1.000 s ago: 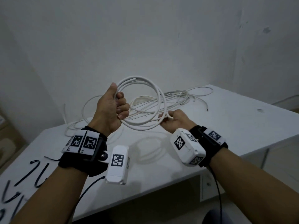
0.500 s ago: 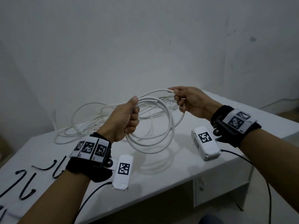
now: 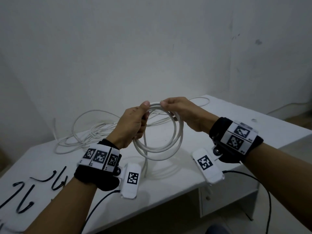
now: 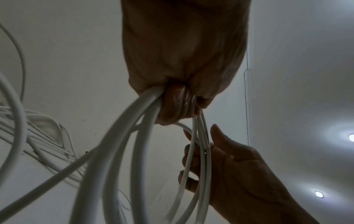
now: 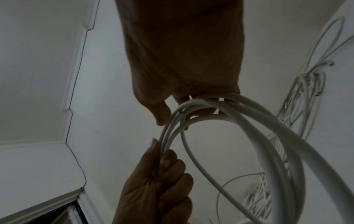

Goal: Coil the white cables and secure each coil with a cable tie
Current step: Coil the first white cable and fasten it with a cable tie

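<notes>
A coil of white cable (image 3: pixel 175 141) with several loops hangs in the air above the white table (image 3: pixel 168 183). My left hand (image 3: pixel 133 124) grips the coil's upper left side in a fist, thumb on top. My right hand (image 3: pixel 177 108) pinches the top of the coil just beside the left thumb, its fingers curled round the strands. In the left wrist view the loops (image 4: pixel 118 151) run out of the left fist (image 4: pixel 178 106) toward the right hand (image 4: pixel 220 159). In the right wrist view the strands (image 5: pixel 249 121) pass under the right hand's fingers (image 5: pixel 162 112).
A loose tangle of white cables (image 3: pixel 87 132) lies on the table behind my left hand, one strand reaching far right (image 3: pixel 200 100). Several black cable ties (image 3: pixel 23 191) lie at the table's front left. A wall stands close behind the table.
My right hand has brought the cable end in to the top of the coil, right beside my left thumb. The coil now hangs lower from both hands.
</notes>
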A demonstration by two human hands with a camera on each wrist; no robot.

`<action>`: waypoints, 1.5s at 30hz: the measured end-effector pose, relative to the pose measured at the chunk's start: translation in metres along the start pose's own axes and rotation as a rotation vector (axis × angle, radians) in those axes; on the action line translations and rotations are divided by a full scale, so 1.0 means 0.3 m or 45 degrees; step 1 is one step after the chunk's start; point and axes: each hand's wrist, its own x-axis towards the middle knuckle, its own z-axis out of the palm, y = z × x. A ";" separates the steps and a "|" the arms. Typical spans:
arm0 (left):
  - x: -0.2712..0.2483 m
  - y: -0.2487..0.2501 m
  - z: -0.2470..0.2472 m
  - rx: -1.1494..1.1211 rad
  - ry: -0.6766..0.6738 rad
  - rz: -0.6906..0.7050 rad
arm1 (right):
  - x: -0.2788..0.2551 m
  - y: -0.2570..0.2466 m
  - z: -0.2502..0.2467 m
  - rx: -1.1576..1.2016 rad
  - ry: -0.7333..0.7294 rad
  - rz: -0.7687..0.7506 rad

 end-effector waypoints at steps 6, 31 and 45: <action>-0.009 -0.011 0.012 0.060 0.078 0.104 | 0.001 -0.013 0.007 0.007 -0.021 -0.077; 0.024 -0.063 -0.001 -0.057 0.084 0.015 | 0.018 0.071 0.003 0.216 -0.143 -0.136; 0.043 -0.021 -0.019 -0.254 0.130 -0.086 | 0.024 0.078 0.016 0.413 -0.049 -0.128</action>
